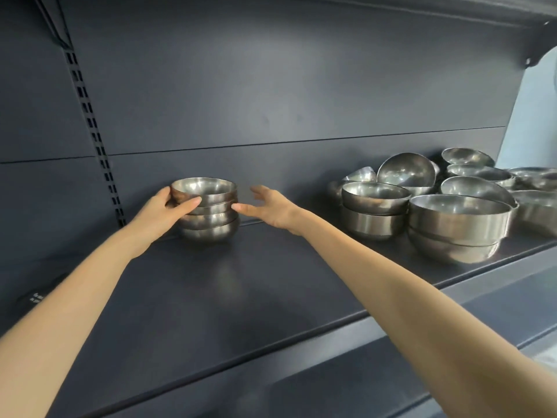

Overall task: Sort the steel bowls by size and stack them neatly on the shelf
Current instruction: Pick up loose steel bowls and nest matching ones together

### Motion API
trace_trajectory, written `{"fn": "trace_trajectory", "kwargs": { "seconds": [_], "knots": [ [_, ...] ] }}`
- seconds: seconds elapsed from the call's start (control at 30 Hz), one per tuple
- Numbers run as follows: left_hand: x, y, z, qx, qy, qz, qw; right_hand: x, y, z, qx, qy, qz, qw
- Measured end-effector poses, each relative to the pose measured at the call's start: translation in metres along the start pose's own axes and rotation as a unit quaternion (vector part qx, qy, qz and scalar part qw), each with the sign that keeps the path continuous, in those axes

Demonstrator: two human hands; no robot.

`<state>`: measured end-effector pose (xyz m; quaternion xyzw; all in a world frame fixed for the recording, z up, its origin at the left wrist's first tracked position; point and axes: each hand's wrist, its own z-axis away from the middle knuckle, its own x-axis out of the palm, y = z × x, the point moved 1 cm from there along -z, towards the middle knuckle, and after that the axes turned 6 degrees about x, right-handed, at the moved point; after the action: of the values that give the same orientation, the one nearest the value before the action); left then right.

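- Steel bowls crowd the right end of a dark shelf [241, 282]: a stack of large bowls [458, 233] stands nearest the front edge, a medium stack [373, 212] just left of it, and loose bowls [482, 173], some tilted, lie behind.
- A wide bare stretch of shelf separates that group from the left end.
- A stack of small bowls [208, 211], nested four high, stands upright near the back panel.
- The left hand [168, 212] grips this stack's left side.
- The right hand [268, 206] is open, fingers spread, one fingertip just touching the stack's right side.
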<state>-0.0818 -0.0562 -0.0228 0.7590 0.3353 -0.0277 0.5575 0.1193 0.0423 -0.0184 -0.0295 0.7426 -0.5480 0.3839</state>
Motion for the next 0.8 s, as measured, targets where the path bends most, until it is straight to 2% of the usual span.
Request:
{"fn": "trace_trajectory", "kwargs": {
  "seconds": [0.17, 0.23, 0.33, 0.43, 0.57, 0.7, 0.8],
  "knots": [
    [0.006, 0.018, 0.013, 0.020, 0.036, -0.003, 0.999, -0.017, 0.007, 0.027, -0.023, 0.026, 0.162, 0.986],
    [0.011, 0.027, 0.018, 0.037, 0.059, -0.041, 0.997, -0.027, 0.009, 0.036, -0.034, 0.038, 0.221, 0.974],
    [0.030, 0.050, 0.023, 0.085, 0.053, -0.089, 0.991, -0.048, 0.009, 0.046, -0.047, 0.066, 0.283, 0.956],
    [0.064, 0.079, 0.027, 0.134, 0.019, -0.093, 0.986, -0.074, 0.011, 0.059, -0.060, 0.107, 0.320, 0.939],
    [0.113, 0.103, 0.030, 0.168, -0.064, -0.078, 0.981, -0.117, 0.028, 0.080, -0.023, 0.145, 0.328, 0.933],
    [0.160, 0.110, 0.026, 0.149, -0.133, -0.069, 0.977, -0.160, 0.046, 0.099, 0.035, 0.181, 0.298, 0.937],
    [0.187, 0.115, 0.020, 0.115, -0.158, -0.052, 0.979, -0.189, 0.056, 0.107, 0.100, 0.143, 0.321, 0.931]
  ]
}}
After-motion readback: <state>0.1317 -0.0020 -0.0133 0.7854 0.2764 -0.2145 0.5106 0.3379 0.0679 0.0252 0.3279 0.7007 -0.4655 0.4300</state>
